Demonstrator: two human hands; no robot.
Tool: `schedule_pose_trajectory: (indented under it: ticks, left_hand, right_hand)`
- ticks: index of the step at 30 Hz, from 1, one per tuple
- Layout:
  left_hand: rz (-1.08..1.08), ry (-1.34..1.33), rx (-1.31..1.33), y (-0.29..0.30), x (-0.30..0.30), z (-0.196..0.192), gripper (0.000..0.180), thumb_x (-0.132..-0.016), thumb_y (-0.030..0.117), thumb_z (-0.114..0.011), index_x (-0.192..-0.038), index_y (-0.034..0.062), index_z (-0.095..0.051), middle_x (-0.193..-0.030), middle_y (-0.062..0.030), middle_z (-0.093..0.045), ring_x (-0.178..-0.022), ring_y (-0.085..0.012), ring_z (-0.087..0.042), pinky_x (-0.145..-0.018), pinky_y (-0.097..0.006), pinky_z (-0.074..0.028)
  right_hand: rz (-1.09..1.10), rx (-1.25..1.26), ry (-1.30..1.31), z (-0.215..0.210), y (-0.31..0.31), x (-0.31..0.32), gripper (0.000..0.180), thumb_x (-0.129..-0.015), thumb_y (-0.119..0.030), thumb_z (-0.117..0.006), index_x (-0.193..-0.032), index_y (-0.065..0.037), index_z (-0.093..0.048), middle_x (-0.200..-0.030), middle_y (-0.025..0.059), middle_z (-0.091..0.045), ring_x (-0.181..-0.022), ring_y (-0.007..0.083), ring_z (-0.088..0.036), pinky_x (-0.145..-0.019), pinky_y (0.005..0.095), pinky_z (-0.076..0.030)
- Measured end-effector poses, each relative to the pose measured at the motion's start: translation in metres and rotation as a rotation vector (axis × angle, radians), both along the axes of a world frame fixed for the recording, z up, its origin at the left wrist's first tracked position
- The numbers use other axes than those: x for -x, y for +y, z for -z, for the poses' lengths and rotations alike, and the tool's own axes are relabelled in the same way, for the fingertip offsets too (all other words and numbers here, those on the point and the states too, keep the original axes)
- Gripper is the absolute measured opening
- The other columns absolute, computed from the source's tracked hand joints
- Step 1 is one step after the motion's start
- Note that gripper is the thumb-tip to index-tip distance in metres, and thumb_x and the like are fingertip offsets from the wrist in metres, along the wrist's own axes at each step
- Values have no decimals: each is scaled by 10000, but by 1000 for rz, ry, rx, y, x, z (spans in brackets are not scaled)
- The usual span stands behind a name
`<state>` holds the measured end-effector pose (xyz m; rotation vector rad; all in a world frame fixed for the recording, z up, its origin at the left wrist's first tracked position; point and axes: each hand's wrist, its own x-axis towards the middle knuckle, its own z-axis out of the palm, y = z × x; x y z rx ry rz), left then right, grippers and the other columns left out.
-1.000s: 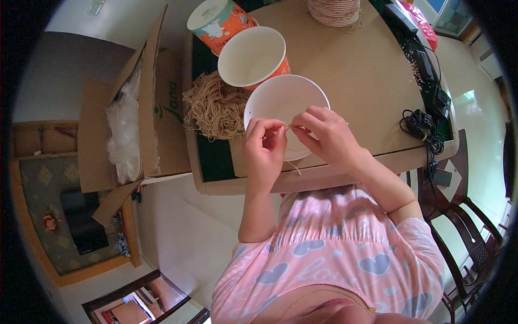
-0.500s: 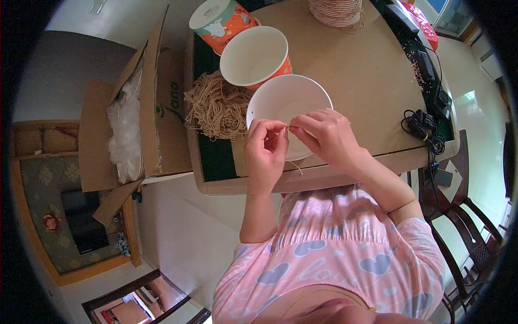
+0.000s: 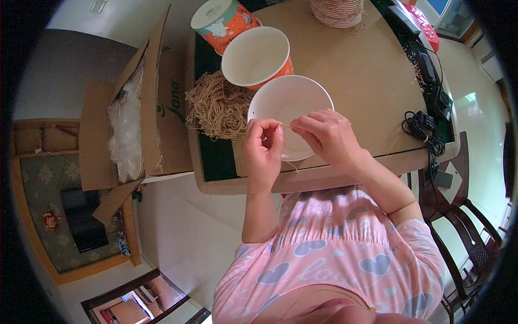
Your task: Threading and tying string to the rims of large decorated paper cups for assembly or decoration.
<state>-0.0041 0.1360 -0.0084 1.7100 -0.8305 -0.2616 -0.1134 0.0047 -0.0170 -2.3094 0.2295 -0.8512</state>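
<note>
1. I see a thin tan string (image 3: 286,127) pinched between both hands, just over the near rim of the white bowl (image 3: 288,105).
2. Left hand (image 3: 263,147): fingers clamped together on the string's left end.
3. Right hand (image 3: 325,135): fingers closed on the right end; a loose tail hangs below.
4. Left of the fingers, a tangled pile of strings (image 3: 216,105) lies on the surface (image 3: 367,81).
5. Beyond the fingers stand two paper cups (image 3: 256,56).
6. Far left of the fingers, an open cardboard box (image 3: 135,119).

Even, bright daylight; glare on the glossy floor right of the table (image 3: 372,70). Soft shadows beneath the table's near edge. Fisheye bending and black vignette at the rim; centre sharp.
</note>
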Motion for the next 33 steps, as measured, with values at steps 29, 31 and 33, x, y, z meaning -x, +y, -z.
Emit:
schedule_pose_trajectory:
  ticks: [29,31,33]
  left_hand:
    - [102,30,-51,-7,23,-37,130,-858,38,-672,-981,7,-647,-823,-1,-571,-681,-58,-521,-627,-202,-436]
    - [140,-74,-161,-4,23,-44,82,-873,55,-662,-933,5,-638,-768,24,-562,-660,-49,-513,-616,-197,-425]
    - [184,69,-124,-4,23,-51,69,-883,64,-655,-914,7,-633,-745,36,-556,-654,-43,-507,-616,-194,-422]
  right_hand:
    - [-157,-474,-135,-18,-10,21,108,-820,17,-663,-924,7,-636,-871,96,-613,-809,207,-608,-717,290,-492]
    - [-178,-479,-204,-18,-11,24,91,-807,27,-670,-892,0,-650,-902,86,-610,-829,206,-600,-726,297,-484]
    - [-187,-421,-222,-20,-15,27,101,-796,1,-688,-893,-12,-661,-909,83,-616,-854,216,-600,-732,309,-494]
